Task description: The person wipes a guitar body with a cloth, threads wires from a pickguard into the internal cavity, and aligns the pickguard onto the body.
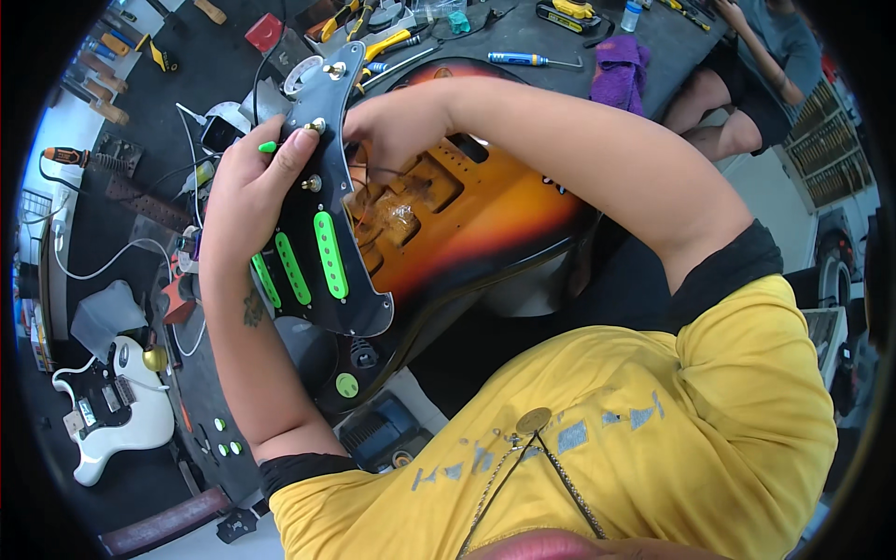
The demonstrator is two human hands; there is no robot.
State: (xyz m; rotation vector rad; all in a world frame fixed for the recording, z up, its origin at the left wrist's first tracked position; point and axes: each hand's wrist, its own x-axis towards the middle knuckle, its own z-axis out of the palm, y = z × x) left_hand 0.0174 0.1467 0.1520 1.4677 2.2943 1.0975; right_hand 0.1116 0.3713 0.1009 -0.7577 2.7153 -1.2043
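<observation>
A black pickguard (362, 303) with three lime-green pickup covers (330, 254) is lifted and tilted above a sunburst electric guitar body (509, 210). My left hand (250, 182) grips its left edge, the thumb lying over the face by one of the metal control shafts (312, 183). A green switch tip (268, 147) pokes out beside that hand. My right hand (401, 126) reaches across from the far side, its fingers largely hidden behind the pickguard. Below it are thin wires and the bare routed cavity (434, 182) in the body.
A white electric guitar (140, 411) lies at the left, near several green-and-white knobs (224, 448). Screwdrivers, a blue-handled tool (523, 59), a purple cloth (620, 73) and a yellow-black battery tool (567, 15) lie along the far side. Another person (765, 84) sits at the upper right.
</observation>
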